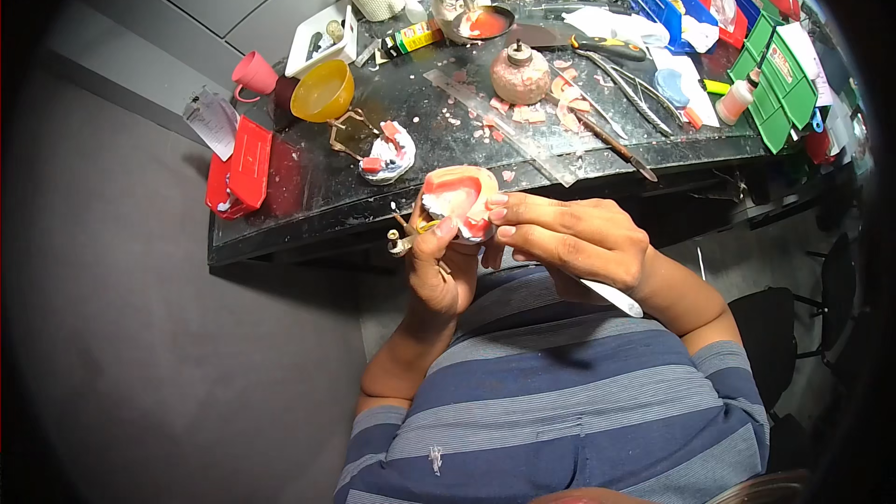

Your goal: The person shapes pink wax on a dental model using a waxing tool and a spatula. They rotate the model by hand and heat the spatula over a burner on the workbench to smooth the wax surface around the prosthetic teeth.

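Just in front of the bench edge, my left hand [437, 271] grips a dental cast [455, 189] with pink wax laid along its arch. Brass-coloured articulator parts [399, 243] stick out beside the left thumb. My right hand [588, 235] presses its index and middle fingertips on the right side of the cast. Tucked in that same hand is a tool with a white handle [614, 297]; its working end is hidden by the fingers. Beyond the left hand, a second white cast [390, 161] with red wax pieces stands on the bench, joined to a brass articulator frame [351, 131].
On the dark bench [327, 189] are a spirit burner [520, 75], pink wax scraps, a clear ruler [504, 131], a wax knife [616, 145] and pliers [639, 93]. A yellow bowl [323, 91] and red box [245, 168] stand left; blue bins [667, 9] stand back right.
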Tool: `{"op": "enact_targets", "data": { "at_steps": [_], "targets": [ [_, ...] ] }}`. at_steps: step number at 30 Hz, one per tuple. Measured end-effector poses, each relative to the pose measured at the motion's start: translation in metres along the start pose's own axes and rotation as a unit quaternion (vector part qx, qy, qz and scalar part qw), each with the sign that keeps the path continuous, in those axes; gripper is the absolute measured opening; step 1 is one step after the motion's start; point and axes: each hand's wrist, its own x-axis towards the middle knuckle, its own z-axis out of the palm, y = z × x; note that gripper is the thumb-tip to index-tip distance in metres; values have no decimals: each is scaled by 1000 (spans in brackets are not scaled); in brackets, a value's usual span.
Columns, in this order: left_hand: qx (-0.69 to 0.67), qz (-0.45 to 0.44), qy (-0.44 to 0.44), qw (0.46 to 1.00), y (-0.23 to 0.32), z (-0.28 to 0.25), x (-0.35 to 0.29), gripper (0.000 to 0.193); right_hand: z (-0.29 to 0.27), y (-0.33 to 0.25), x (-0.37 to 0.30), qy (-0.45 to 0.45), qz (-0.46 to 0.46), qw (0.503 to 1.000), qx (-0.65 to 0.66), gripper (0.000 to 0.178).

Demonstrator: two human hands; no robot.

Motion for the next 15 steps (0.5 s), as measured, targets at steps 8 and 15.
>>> {"op": "enact_targets", "data": {
  "at_steps": [8,15],
  "targets": [
    [-59,-23,0,998,2,2,-1,56,0,-1,-2,2,-11,1000,-10,31],
    [-89,-46,3,995,0,-1,-3,58,2,1,-5,7,-24,1000,-14,32]
  ]
}}
